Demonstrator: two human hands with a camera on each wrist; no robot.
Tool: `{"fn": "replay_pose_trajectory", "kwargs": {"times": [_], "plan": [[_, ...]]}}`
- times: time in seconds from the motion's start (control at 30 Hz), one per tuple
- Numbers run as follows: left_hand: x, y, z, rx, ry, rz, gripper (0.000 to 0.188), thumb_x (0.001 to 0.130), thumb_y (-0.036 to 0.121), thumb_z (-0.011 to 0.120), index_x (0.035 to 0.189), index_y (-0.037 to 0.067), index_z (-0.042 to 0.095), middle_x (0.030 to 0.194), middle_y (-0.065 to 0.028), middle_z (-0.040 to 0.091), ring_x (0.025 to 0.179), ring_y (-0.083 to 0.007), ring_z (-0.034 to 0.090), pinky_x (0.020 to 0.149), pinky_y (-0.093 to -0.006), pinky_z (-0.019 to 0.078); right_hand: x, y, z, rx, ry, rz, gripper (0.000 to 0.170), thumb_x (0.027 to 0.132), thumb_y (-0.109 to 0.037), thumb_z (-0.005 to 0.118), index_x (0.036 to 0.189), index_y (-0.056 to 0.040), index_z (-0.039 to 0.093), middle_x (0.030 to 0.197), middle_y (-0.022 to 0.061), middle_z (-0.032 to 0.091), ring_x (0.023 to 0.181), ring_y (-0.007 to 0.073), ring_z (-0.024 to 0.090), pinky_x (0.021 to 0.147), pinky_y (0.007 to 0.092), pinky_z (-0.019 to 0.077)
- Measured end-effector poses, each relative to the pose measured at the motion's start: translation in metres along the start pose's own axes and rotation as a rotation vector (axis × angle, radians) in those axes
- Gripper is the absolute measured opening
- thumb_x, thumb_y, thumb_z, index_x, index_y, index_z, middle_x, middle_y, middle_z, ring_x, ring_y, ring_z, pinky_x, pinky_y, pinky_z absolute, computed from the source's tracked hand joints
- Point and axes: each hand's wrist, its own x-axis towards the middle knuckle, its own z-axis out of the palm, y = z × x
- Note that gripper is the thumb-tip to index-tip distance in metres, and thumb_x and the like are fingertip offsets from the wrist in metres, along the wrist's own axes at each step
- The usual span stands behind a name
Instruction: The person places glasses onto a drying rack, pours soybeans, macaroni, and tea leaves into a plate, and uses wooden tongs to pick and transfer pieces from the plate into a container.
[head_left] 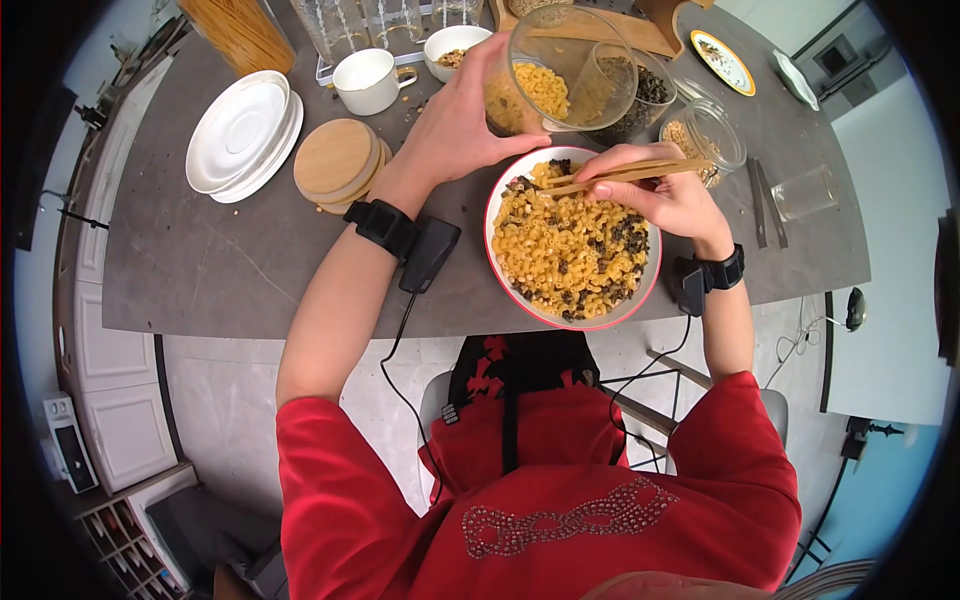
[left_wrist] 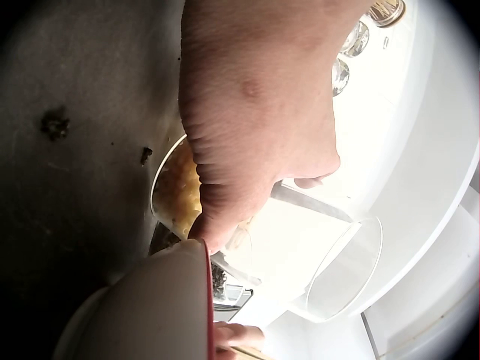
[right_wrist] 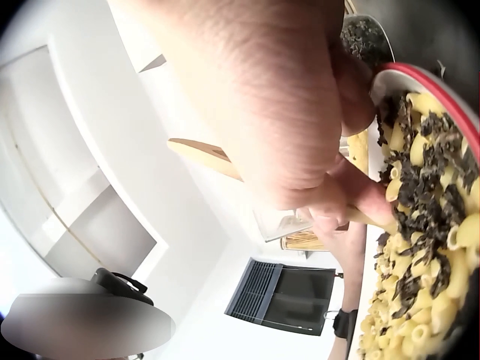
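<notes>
My left hand (head_left: 450, 130) grips the side of a clear glass jar (head_left: 605, 35) with yellow macaroni (head_left: 540, 90) at its bottom. The jar stands just beyond a white bowl (head_left: 488, 235) with a red rim. Filling the bowl are macaroni (head_left: 560, 245) and dark shredded bits (head_left: 628, 238). Over the bowl's far right side, my right hand (head_left: 665, 200) holds wooden tongs (head_left: 650, 170), their tips down at the macaroni. In the right wrist view, the joined end of the tongs sticks out behind the hand (right_wrist: 277, 112).
Dark dry bits fill a glass container (head_left: 655, 85) behind the bowl. An open glass jar (head_left: 725, 135), dark tongs (head_left: 765, 200) and a drinking glass (head_left: 805, 192) are at right. Stacked white plates (head_left: 240, 130), wooden coasters (head_left: 335, 160) and a white cup (head_left: 365, 85) stand at left.
</notes>
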Motion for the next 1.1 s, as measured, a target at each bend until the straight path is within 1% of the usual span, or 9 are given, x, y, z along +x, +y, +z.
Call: {"fn": "replay_pose_trajectory", "kwargs": {"times": [0.07, 0.17, 0.27, 0.5, 0.6, 0.7, 0.77, 0.93, 1.1], "plan": [[0.000, -0.001, -0.001, 0.000, 0.004, 0.026, 0.115, 0.069, 0.046, 0.095, 0.157, 0.009, 0.031, 0.150, -0.0212, 0.053, 0.136, -0.0403, 0.056, 0.110, -0.0481, 0.0494, 0.002, -0.003, -0.001, -0.150, 0.009, -0.107, 0.017, 0.095, -0.005, 0.074, 0.112, -0.0014, 0.077, 0.097, 0.0062, 0.076, 0.087, 0.0121, 0.070, 0.079, 0.0284, 0.0550], [-0.002, 0.001, -0.001, 0.000, 0.002, 0.018, 0.115, 0.069, 0.046, 0.095, 0.157, 0.009, 0.030, 0.151, -0.0212, 0.053, 0.136, -0.0398, 0.056, 0.111, -0.0480, 0.0492, 0.007, 0.000, 0.004, -0.101, 0.068, -0.258, 0.019, 0.094, -0.006, 0.075, 0.112, -0.0019, 0.078, 0.100, 0.0076, 0.077, 0.087, 0.0152, 0.071, 0.080, 0.0303, 0.0561], [0.000, 0.000, -0.001, -0.010, -0.005, 0.017, 0.116, 0.069, 0.046, 0.096, 0.157, 0.008, 0.030, 0.151, -0.0214, 0.052, 0.136, -0.0398, 0.056, 0.111, -0.0481, 0.0489, 0.001, -0.004, -0.001, -0.105, 0.000, -0.110, 0.017, 0.092, 0.001, 0.074, 0.108, 0.0024, 0.077, 0.106, 0.0126, 0.078, 0.100, 0.0219, 0.073, 0.089, 0.0337, 0.0574], [0.000, 0.001, -0.001, -0.005, -0.006, 0.004, 0.117, 0.069, 0.047, 0.096, 0.157, 0.008, 0.029, 0.151, -0.0217, 0.051, 0.136, -0.0407, 0.056, 0.111, -0.0483, 0.0486, 0.000, -0.003, -0.002, -0.145, -0.005, -0.179, 0.019, 0.090, 0.001, 0.074, 0.109, 0.0027, 0.076, 0.106, 0.0129, 0.078, 0.100, 0.0228, 0.073, 0.089, 0.0339, 0.0577], [0.000, 0.000, -0.002, 0.017, 0.002, 0.009, 0.116, 0.069, 0.047, 0.095, 0.157, 0.009, 0.030, 0.150, -0.0216, 0.052, 0.136, -0.0411, 0.056, 0.111, -0.0485, 0.0491, -0.006, 0.000, -0.007, -0.061, 0.038, -0.163, 0.018, 0.093, -0.003, 0.075, 0.110, 0.0013, 0.077, 0.107, 0.0105, 0.078, 0.095, 0.0187, 0.074, 0.084, 0.0320, 0.0580], [-0.002, 0.001, -0.001, -0.009, 0.003, 0.037, 0.114, 0.070, 0.047, 0.095, 0.157, 0.010, 0.030, 0.149, -0.0217, 0.053, 0.134, -0.0417, 0.057, 0.110, -0.0490, 0.0501, -0.012, 0.006, -0.014, 0.086, 0.095, -0.293, 0.019, 0.094, -0.002, 0.073, 0.112, 0.0018, 0.075, 0.109, 0.0142, 0.077, 0.101, 0.0238, 0.074, 0.090, 0.0348, 0.0586], [-0.002, 0.002, -0.001, -0.015, -0.011, -0.011, 0.114, 0.070, 0.047, 0.095, 0.157, 0.011, 0.031, 0.148, -0.0216, 0.054, 0.132, -0.0420, 0.059, 0.108, -0.0495, 0.0511, -0.013, 0.008, -0.013, 0.369, 0.285, -0.488, 0.022, 0.096, -0.003, 0.072, 0.118, 0.0018, 0.072, 0.115, 0.0187, 0.075, 0.109, 0.0295, 0.073, 0.096, 0.0388, 0.0581], [-0.001, -0.002, 0.001, 0.010, 0.014, 0.033, 0.113, 0.070, 0.047, 0.094, 0.157, 0.012, 0.031, 0.147, -0.0219, 0.055, 0.130, -0.0426, 0.059, 0.108, -0.0498, 0.0515, -0.002, -0.004, -0.007, 0.032, 0.449, -0.440, 0.035, 0.096, -0.018, 0.075, 0.126, -0.0004, 0.070, 0.128, 0.0225, 0.071, 0.124, 0.0326, 0.066, 0.105, 0.0413, 0.0532], [-0.001, 0.000, 0.001, -0.018, 0.013, 0.048, 0.112, 0.070, 0.047, 0.094, 0.156, 0.012, 0.031, 0.147, -0.0218, 0.055, 0.130, -0.0427, 0.059, 0.108, -0.0500, 0.0514, -0.004, 0.003, -0.012, 0.108, 0.380, -0.576, 0.030, 0.097, -0.017, 0.074, 0.122, -0.0005, 0.072, 0.123, 0.0222, 0.072, 0.118, 0.0318, 0.069, 0.100, 0.0422, 0.0554]]}}
